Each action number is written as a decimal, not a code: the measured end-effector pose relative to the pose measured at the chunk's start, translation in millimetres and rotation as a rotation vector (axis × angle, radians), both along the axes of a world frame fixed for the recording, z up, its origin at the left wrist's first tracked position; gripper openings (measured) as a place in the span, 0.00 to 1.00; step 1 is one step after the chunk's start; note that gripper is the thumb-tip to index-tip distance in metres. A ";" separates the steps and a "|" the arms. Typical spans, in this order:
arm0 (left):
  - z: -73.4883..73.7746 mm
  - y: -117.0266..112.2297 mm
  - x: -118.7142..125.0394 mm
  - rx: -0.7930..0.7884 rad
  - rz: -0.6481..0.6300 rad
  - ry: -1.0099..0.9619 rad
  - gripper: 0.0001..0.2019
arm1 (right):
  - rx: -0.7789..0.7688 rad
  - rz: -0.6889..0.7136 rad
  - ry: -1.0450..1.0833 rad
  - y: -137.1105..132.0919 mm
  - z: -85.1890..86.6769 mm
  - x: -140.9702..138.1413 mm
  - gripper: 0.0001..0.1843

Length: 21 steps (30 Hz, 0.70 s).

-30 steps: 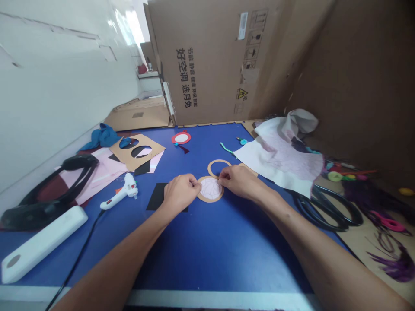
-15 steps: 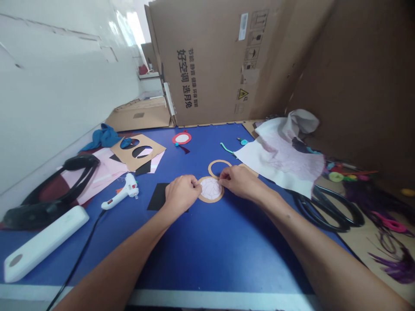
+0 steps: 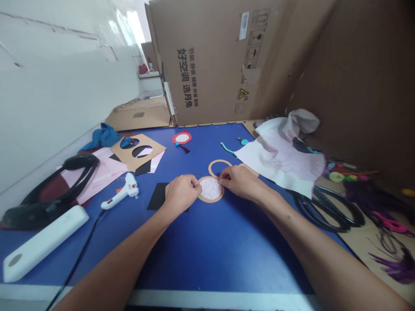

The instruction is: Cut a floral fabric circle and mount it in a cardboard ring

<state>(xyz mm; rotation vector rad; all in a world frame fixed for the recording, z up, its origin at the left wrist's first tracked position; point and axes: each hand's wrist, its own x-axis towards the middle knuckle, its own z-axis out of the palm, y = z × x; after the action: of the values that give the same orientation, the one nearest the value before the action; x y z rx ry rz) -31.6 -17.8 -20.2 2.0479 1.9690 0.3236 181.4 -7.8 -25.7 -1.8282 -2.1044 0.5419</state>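
Note:
On the blue tabletop lies a brown cardboard ring (image 3: 211, 200), its middle covered by a white, thin-lined, wrinkled disc (image 3: 210, 188). My left hand (image 3: 181, 193) is closed, thumb and fingertips pinching the left edge of this piece. At the upper right edge, my right hand (image 3: 239, 179) pinches with its fingers together. Just beyond it is a second cardboard ring (image 3: 210, 165), with blue table showing through. A black square sheet (image 3: 156, 199) is partly under my left wrist. Behind my right hand, a tan cardboard piece (image 3: 252, 170) is partly hidden.
To the left are a white glue gun (image 3: 121, 194) with a black cord, a white bar-shaped device (image 3: 45, 244), a black headset-like strap (image 3: 61, 181) and cut cardboard (image 3: 129, 160). A red-rimmed oval (image 3: 182, 138) lies further back. White cloth (image 3: 282, 155) and black-handled scissors (image 3: 333, 211) are at right.

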 end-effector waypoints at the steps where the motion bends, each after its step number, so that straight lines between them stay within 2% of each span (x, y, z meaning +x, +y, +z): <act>1: 0.1 0.1 0.0 0.002 0.000 0.003 0.06 | -0.002 -0.001 0.003 0.0 -0.3 0.0 0.05; 12: -7.0 1.2 -2.6 0.035 -0.017 -0.030 0.05 | -0.005 -0.018 -0.025 -4.4 3.1 -3.4 0.06; 21: 0.4 1.5 -6.5 0.005 0.000 -0.191 0.03 | -0.014 0.004 -0.071 -2.2 -0.3 -0.5 0.09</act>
<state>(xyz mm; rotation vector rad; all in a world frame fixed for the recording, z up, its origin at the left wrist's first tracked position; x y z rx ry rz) -38.1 -16.2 -19.9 1.9404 1.8561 0.5046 180.8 -10.0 -26.0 -1.8773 -2.1551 0.5010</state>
